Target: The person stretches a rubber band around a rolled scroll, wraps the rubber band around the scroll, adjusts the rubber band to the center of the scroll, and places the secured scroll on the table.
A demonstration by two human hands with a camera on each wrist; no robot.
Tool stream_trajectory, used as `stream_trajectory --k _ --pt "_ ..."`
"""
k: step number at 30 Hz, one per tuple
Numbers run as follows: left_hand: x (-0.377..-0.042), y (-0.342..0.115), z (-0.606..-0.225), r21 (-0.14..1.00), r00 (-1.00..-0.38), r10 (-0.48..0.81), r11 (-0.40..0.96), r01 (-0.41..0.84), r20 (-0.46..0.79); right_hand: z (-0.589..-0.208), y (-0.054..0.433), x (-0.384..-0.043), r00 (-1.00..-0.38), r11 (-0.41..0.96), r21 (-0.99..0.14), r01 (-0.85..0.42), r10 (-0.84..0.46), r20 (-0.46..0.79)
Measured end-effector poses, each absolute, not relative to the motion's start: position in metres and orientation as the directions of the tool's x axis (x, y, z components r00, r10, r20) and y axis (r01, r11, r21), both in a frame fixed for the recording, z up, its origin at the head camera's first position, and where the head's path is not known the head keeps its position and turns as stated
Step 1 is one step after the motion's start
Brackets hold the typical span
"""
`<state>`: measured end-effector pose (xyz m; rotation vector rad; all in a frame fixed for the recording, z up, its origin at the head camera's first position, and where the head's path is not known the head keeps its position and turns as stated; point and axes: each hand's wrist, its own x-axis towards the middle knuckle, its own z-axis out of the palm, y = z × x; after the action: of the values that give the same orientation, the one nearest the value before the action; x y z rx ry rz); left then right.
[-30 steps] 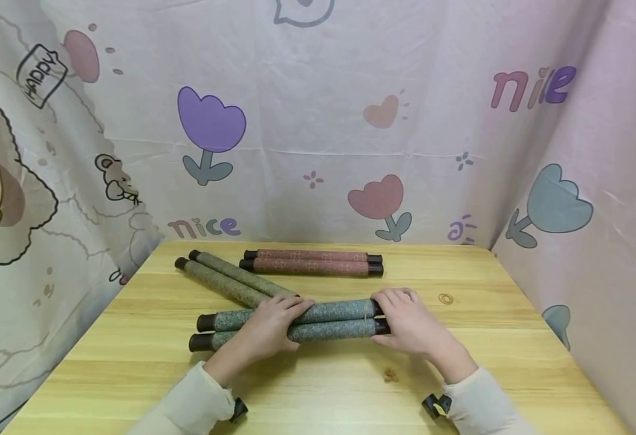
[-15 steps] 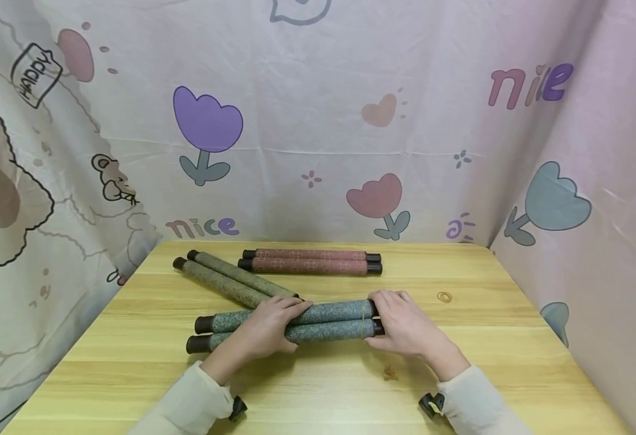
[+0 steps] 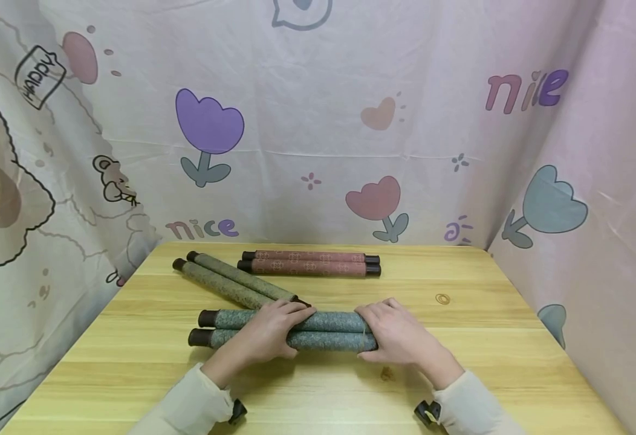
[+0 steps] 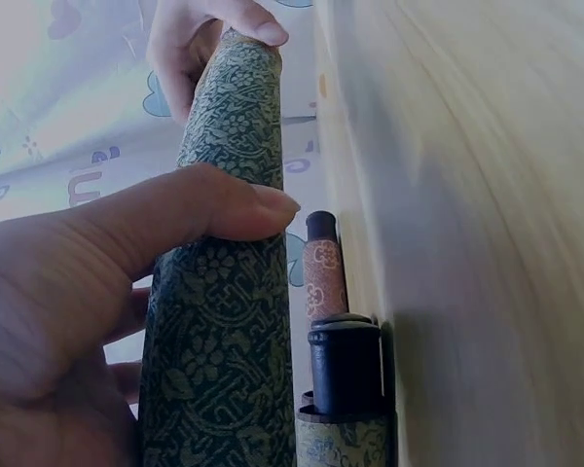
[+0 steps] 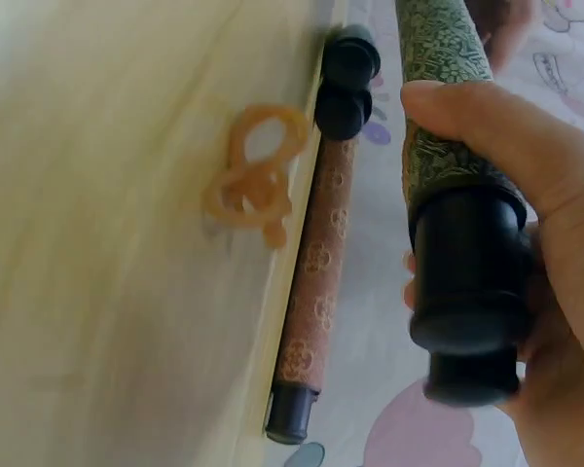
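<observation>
Two blue-green patterned scrolls (image 3: 329, 341) lie side by side across both hands, above the near part of the table in the head view. The left hand (image 3: 263, 332) grips them around the middle, with its thumb on the near side. Toward their right end, the right hand (image 3: 396, 335) holds the pair, thumb below and fingers over the top. A thin yellowish rubber band (image 3: 364, 338) crosses the scrolls right at its fingertips. Dark knobs (image 3: 201, 337) stick out at the left; black end knobs (image 5: 467, 272) show past the right hand in the right wrist view.
Two olive-green scrolls (image 3: 231, 284) lie slanted behind the left hand. Two red scrolls (image 3: 309, 267) sit at the back of the wooden table (image 3: 486, 386). A loose rubber band (image 3: 442, 299) lies at right, and a small bunch of bands (image 3: 387, 374) lies near the right wrist.
The right hand has shifted left along the scrolls and now covers their right knobs. That end has come down, so the pair looks more level. The left hand keeps its grip.
</observation>
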<state>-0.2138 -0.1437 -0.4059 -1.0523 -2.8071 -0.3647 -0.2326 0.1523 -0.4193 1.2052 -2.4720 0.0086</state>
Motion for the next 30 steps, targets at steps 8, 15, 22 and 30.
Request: stream_trajectory --k 8,15,22,30 --pt "-0.213 -0.14 -0.403 0.165 -0.748 0.637 0.731 0.662 0.186 -0.409 0.149 -0.223 -0.621 0.669 0.076 -0.739 -0.721 0.307" --pt "-0.211 -0.142 -0.401 0.144 -0.76 0.621 0.748 0.648 0.191 -0.403 0.155 -0.221 -0.661 0.713 0.092 -0.695 -0.685 0.307" --pt "-0.212 -0.144 -0.401 0.081 -0.738 0.635 0.743 0.664 0.226 -0.407 0.155 -0.227 -0.628 0.683 0.018 -0.73 -0.681 0.377" --pt "-0.216 -0.151 -0.4 -0.006 -0.696 0.648 0.734 0.68 0.31 -0.403 0.169 -0.235 -0.633 0.678 -0.064 -0.733 -0.644 0.428"
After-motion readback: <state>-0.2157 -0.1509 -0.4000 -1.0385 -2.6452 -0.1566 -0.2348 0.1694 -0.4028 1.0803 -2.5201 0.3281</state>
